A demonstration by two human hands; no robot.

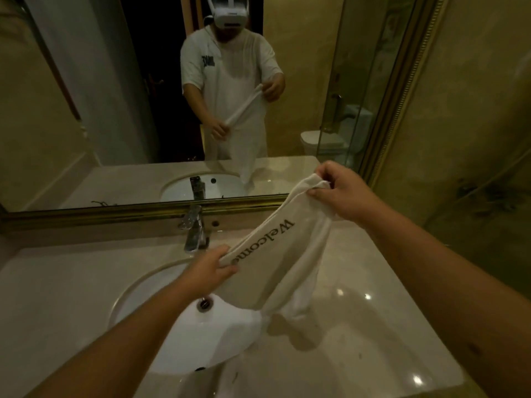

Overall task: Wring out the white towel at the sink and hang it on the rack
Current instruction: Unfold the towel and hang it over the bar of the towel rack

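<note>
A white towel (283, 262) with the word "Welcome" on it stretches between my hands above the round white sink (184, 334). My left hand (211, 267) grips its lower end just over the basin. Up and to the right, my right hand (337, 189) pinches the upper end. The towel's loose part hangs down to the basin's right rim and the counter. No rack is in view.
A chrome tap (195, 228) stands behind the sink on the marble counter (359, 326). A gold-framed mirror (115, 110) fills the wall ahead and reflects a person holding the towel. A marble wall (474, 139) closes the right side.
</note>
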